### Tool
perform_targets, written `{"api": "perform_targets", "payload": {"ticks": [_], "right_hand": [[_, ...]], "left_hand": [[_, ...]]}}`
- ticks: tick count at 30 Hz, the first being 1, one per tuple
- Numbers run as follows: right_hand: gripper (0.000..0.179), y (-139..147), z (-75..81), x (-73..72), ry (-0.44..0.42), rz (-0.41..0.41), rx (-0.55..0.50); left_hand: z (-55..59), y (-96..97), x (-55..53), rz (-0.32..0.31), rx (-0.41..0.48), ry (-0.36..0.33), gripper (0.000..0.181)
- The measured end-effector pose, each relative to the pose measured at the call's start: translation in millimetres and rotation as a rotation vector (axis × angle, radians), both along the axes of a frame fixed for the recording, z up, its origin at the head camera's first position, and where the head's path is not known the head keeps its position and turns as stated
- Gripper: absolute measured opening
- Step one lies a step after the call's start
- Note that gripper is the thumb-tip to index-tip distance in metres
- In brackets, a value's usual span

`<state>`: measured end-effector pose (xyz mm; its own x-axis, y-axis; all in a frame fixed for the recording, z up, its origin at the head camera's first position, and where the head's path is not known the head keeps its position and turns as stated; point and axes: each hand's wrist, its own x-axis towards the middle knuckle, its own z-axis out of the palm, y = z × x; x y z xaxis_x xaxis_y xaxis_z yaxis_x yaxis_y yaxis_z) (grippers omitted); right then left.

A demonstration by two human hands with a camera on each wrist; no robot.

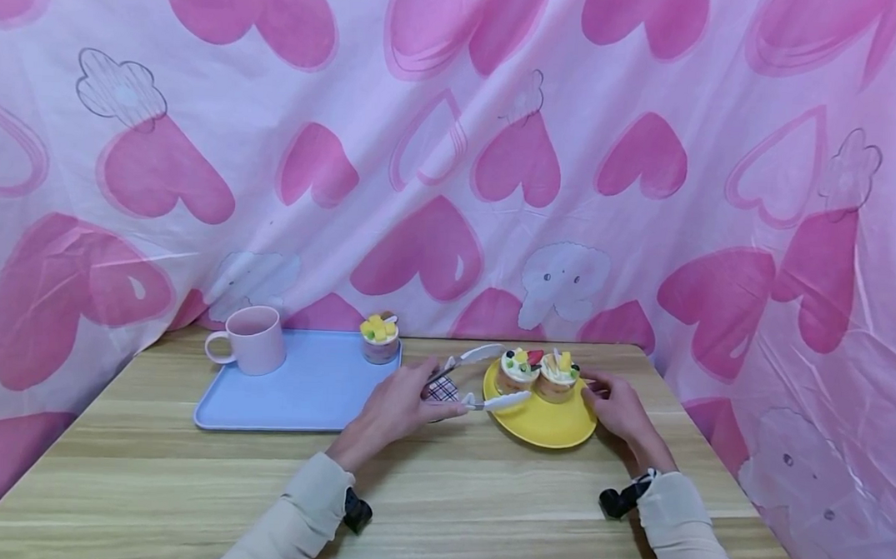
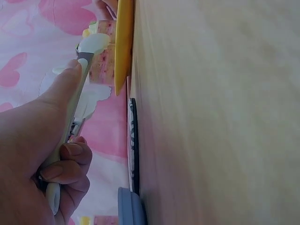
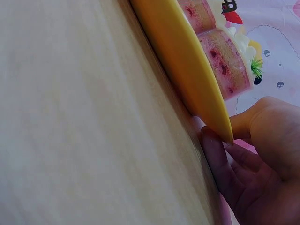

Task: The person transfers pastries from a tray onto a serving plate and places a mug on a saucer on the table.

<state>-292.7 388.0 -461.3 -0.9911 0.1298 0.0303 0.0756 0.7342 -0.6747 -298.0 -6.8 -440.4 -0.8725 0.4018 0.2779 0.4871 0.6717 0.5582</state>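
Yellow plate on a wooden counter, carrying two cake cups side by side: one strawberry-topped cup on the left, one yellow-topped cup on the right. A person's right hand pinches the plate's right rim between thumb and fingers. The left hand has its fingers clamped on white-tipped tongs, their ends spread apart at the strawberry-topped cup; whether they touch it, I cannot tell. A plaid coaster lies between the plate and a blue tray holding a pink mug and a third cake cup.
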Motion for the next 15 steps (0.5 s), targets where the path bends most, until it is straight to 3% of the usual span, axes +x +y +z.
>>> {"api": "perform_targets", "payload": {"ticks": [15], "right_hand": [[0.042, 3.5, -2.1, -1.2, 0.003, 0.01, 0.005]], "left_hand": [[0.6, -22.2, 5.9, 0.066, 0.076, 0.08, 0.07]]}}
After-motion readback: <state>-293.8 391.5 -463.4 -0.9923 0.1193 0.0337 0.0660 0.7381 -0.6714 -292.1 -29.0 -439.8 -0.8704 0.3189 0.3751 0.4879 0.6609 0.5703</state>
